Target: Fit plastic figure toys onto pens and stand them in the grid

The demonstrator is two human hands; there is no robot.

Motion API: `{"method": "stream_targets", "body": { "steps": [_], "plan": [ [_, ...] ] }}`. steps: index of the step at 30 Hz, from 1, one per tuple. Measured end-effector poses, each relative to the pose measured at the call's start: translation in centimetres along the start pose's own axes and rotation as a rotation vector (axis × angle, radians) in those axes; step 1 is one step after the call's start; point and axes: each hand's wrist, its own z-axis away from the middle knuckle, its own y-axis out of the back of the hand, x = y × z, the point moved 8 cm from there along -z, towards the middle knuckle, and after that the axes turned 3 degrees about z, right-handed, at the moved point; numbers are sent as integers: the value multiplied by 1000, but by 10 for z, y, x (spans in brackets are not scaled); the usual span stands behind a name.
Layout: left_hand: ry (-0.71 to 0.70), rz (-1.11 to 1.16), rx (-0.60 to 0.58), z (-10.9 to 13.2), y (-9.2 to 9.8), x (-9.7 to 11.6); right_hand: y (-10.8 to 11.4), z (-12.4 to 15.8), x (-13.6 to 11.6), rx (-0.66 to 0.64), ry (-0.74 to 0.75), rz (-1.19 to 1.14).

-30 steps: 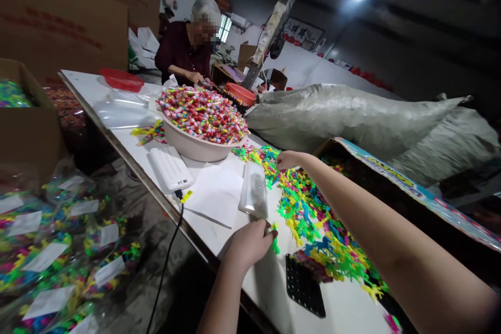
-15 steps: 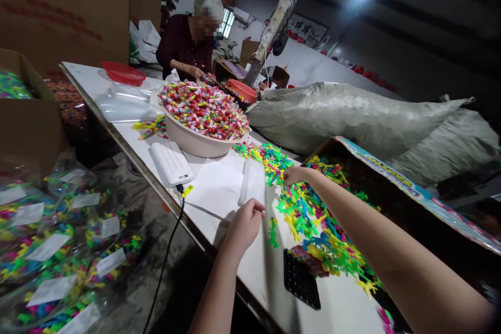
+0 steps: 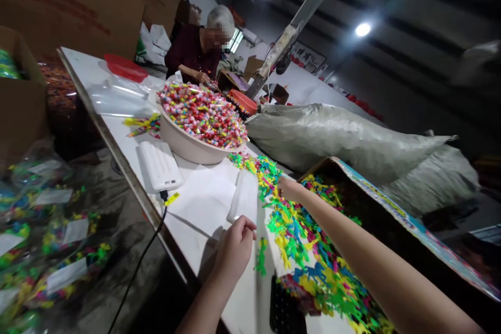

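Observation:
My left hand (image 3: pixel 234 248) pinches the near end of a small clear plastic bag (image 3: pixel 243 200) that lies flat on the white table (image 3: pixel 97 99). My right hand (image 3: pixel 288 188) reaches into a heap of small bright plastic figures (image 3: pixel 301 240), green, yellow, blue and pink, with its fingers curled down among them; what they hold is hidden. One green figure (image 3: pixel 260 262) lies apart by my left hand.
A beige basin of wrapped candies (image 3: pixel 199 120) stands farther along the table, with a white device (image 3: pixel 158 164) and its black cable beside it. A grey sack (image 3: pixel 336 135) and an open printed carton (image 3: pixel 387 209) lie to the right. A seated person (image 3: pixel 198 52) works at the far end. Filled bags lie at the lower left.
The clear bag went from lifted in my left hand to lying flat on the table. My right hand stayed in the heap of figures. The view tilted and shifted.

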Motion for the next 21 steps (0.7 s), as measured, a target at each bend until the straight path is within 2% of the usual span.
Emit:
{"method": "stream_targets", "body": {
  "steps": [3,5,7,9,11,13,14,16,17,19,21],
  "plan": [
    [-22,35,61,0,2,-2,-4,-6,-3,-6,7,-69],
    [-26,80,149,-1,8,-7,-4,-4,-23,-44,65,-161],
    [-3,163,198,-3,11,-12,3,7,-64,-116,200,-329],
    [36,273,183,-5,11,-15,18,29,-114,-193,379,-500],
    [57,384,156,-6,12,-14,34,50,-158,-281,508,-559],
    [68,439,166,-6,16,-11,44,65,-187,-455,614,-602],
    [67,440,179,-6,18,-10,47,67,-193,-539,643,-628],
    [67,412,200,-7,23,-10,52,53,-187,-604,627,-679],
    [73,401,204,-7,25,-12,55,36,-175,-551,573,-687],
    [109,412,214,-7,26,-17,59,-12,-138,-289,376,-618],
    [156,445,225,-7,28,-21,63,-55,-91,49,62,-414]
  ]
}}
